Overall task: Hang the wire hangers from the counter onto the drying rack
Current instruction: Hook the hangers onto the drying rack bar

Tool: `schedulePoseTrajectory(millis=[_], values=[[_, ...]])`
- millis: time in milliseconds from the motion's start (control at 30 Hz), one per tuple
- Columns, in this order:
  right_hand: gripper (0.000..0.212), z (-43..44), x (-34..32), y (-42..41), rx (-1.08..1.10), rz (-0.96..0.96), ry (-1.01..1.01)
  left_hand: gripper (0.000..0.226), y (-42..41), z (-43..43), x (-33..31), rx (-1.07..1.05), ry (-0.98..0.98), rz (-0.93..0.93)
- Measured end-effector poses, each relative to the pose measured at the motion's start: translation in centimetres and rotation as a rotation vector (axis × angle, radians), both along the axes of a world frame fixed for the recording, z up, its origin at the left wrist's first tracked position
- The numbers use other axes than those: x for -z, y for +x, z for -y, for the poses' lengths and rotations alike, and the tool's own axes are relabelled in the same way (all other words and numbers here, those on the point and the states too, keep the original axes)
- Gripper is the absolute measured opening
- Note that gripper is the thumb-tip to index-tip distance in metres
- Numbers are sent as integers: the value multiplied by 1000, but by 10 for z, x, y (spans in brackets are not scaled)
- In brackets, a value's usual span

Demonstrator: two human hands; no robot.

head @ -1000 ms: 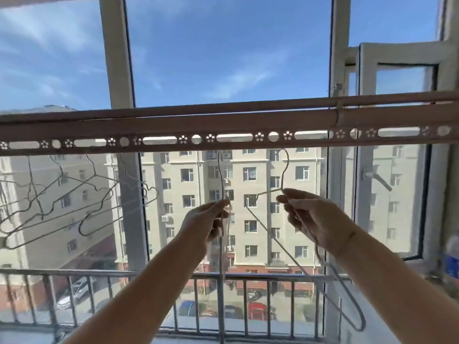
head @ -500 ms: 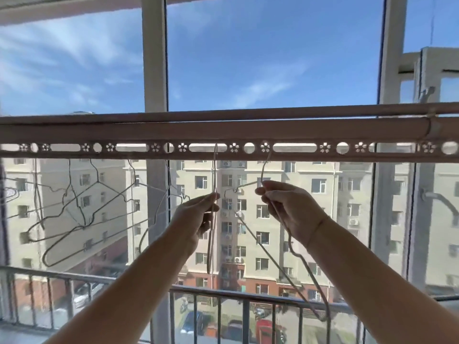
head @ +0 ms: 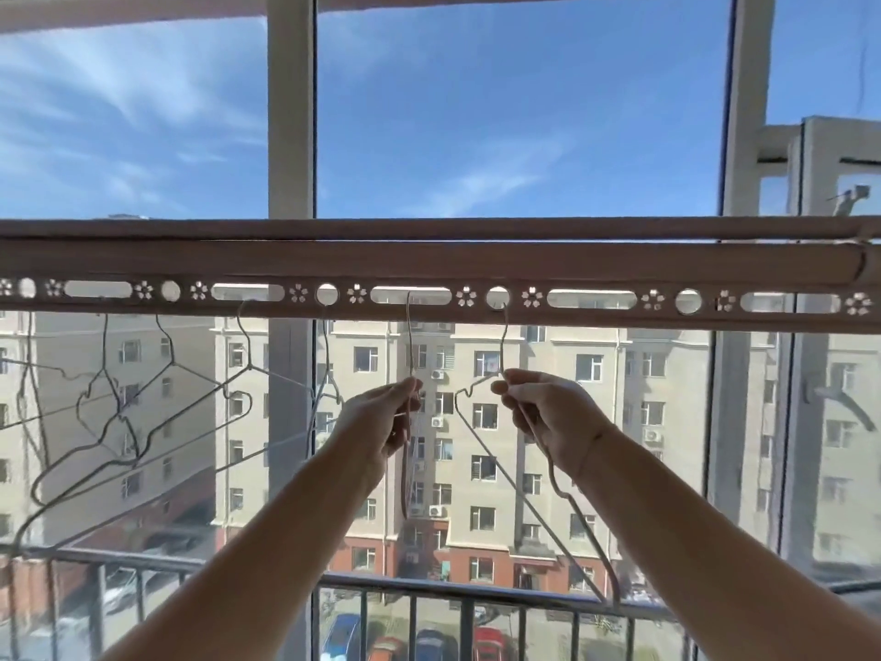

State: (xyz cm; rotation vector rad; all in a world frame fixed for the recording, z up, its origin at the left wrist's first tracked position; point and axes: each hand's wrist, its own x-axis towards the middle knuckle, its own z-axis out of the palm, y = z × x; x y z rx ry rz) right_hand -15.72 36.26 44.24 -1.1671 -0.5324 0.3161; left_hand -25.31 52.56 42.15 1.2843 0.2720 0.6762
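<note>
1. Your left hand [head: 381, 424] pinches the neck of the left hanger [head: 409, 345], fingers and thumb closed on the wire just below its hook. That hanger shows edge-on as a thin vertical line, and its hook reaches up into an oblong slot of the drying rack [head: 429, 267].
2. Your right hand [head: 548, 419] likewise pinches the right hanger [head: 524, 497] at the neck. Its hook sits at the round hole just right of that slot, and its body slopes down and right toward the balcony railing [head: 476, 596].
3. Gripping at the neck seems sensible: you steer the hook tip while the loose frame hangs below by its own weight.
4. I cannot tell whether either hook already bears on the rail's lower edge or only pokes into its opening, so lower each gently before letting go.
5. The two hooks go into neighbouring openings, likely to hold them apart. The hung hangers [head: 124, 422] to the left overlap and look tangled.
6. The counter is out of view, so I cannot say how many remain.
</note>
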Motion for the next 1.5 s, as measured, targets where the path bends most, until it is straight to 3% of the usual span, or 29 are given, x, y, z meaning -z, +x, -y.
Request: schedulePoseTrajectory(millis=[433,667,900,1033,1167,1300,1500], values=[[18,2,19,16,25,12,5,21,-12,-23,33,-48,55,35],[14,43,92,28,132,75,-131,25,-27,-8,107,-55,41,-34],[19,101,173,34,235,141,-251,25,-4,43,182,241,206,-276],[30,149,207,40,300,73,-278,28,18,79,198,377,242,-310],[29,204,230,41,387,3,-264,30,49,119,212,531,290,-331],[40,258,250,39,556,-47,-305,42,77,167,224,649,317,-341],[36,361,278,14,833,-140,-346,42,109,272,246,875,348,-366]])
